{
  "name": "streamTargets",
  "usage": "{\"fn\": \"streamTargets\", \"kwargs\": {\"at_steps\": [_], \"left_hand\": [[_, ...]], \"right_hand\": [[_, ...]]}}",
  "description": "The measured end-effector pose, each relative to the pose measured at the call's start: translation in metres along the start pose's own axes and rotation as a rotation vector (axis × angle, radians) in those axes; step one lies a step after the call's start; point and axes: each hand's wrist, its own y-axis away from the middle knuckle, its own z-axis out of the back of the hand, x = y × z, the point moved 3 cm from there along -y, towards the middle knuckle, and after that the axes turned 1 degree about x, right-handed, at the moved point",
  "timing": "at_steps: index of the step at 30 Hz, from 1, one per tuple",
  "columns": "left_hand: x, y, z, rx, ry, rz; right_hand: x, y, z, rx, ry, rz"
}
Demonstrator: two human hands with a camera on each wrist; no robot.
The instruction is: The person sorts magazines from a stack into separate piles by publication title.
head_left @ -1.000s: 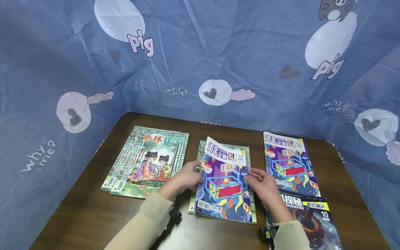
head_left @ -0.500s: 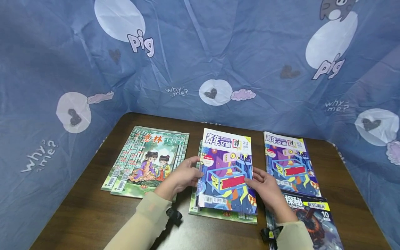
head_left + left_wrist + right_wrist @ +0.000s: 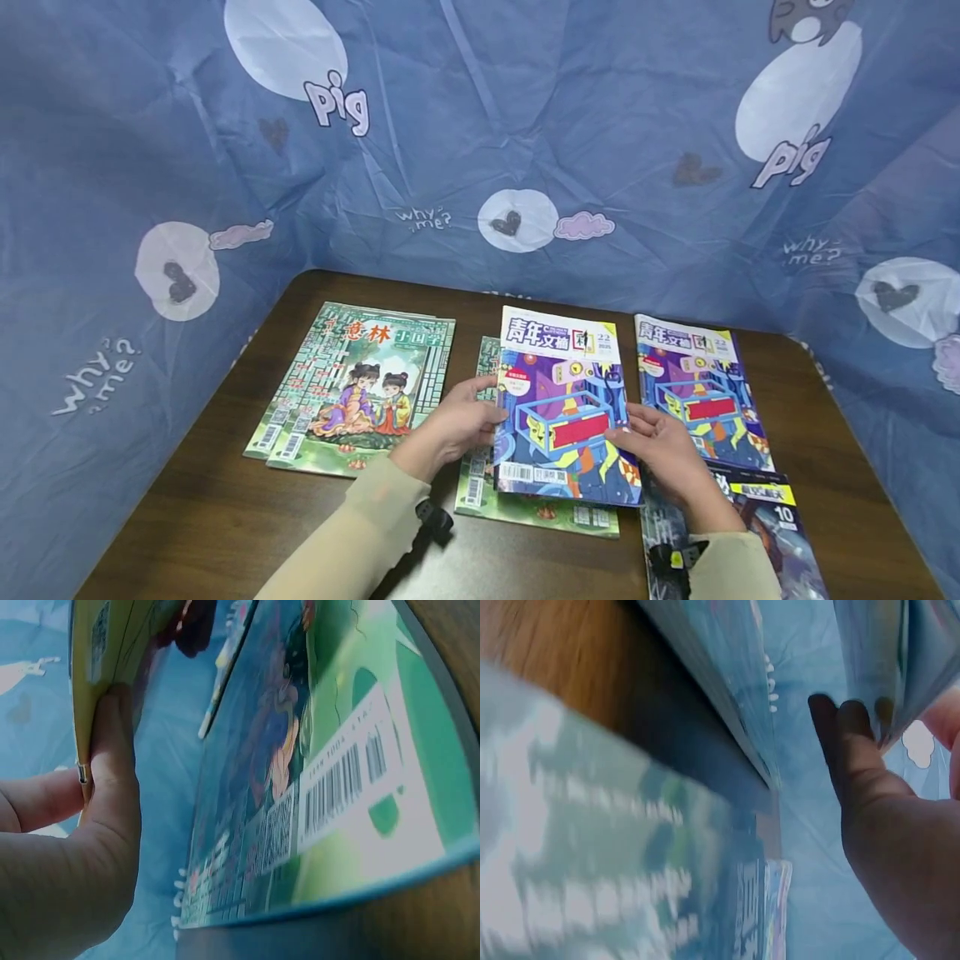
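Note:
Both hands hold a purple magazine (image 3: 562, 408) with a white title band, raised above a green magazine (image 3: 540, 510). My left hand (image 3: 461, 421) pinches its left edge, thumb on the cover and fingers underneath. At the opposite edge my right hand (image 3: 663, 446) grips with its thumb on top. In the left wrist view the left hand (image 3: 97, 817) pinches the spine, and the green magazine's barcode corner (image 3: 345, 780) lies apart below. The right wrist view has the right hand's fingers (image 3: 855, 750) under the lifted magazine (image 3: 881, 652).
Overlapping green magazines (image 3: 360, 392) lie on the left of the brown table (image 3: 187, 483). To the right rests another purple magazine (image 3: 701, 392), with a dark magazine (image 3: 780, 542) in front of it. A blue printed cloth (image 3: 420, 150) hangs behind the table.
Both hands have lifted the purple magazine off the green one and shifted it to the right. More of the green magazine's lower left part now shows.

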Motion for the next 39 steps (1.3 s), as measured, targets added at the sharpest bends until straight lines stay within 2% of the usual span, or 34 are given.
{"fn": "streamTargets", "kwargs": {"at_steps": [5,12,15,18,27,34,39], "left_hand": [[0.000,-0.007,-0.011,0.019,-0.005,-0.021],[0.002,-0.023,-0.026,0.035,-0.030,0.017],[-0.002,-0.029,-0.032,0.034,-0.036,0.022],[-0.006,-0.034,-0.038,0.021,-0.063,0.025],[-0.009,-0.055,-0.070,0.034,-0.123,0.033],[-0.011,-0.076,-0.091,0.032,-0.146,0.059],[-0.015,-0.088,-0.104,0.031,-0.172,0.061]], "right_hand": [[-0.001,0.003,0.010,-0.007,0.026,-0.013],[-0.001,0.007,0.027,-0.034,0.070,-0.063],[0.000,0.007,0.033,-0.051,0.087,-0.065],[-0.001,0.006,0.037,-0.065,0.060,-0.072],[-0.009,0.008,0.067,-0.110,0.123,-0.079],[-0.013,0.007,0.084,-0.122,0.018,-0.092],[-0.017,0.002,0.096,-0.144,0.019,-0.093]]}}
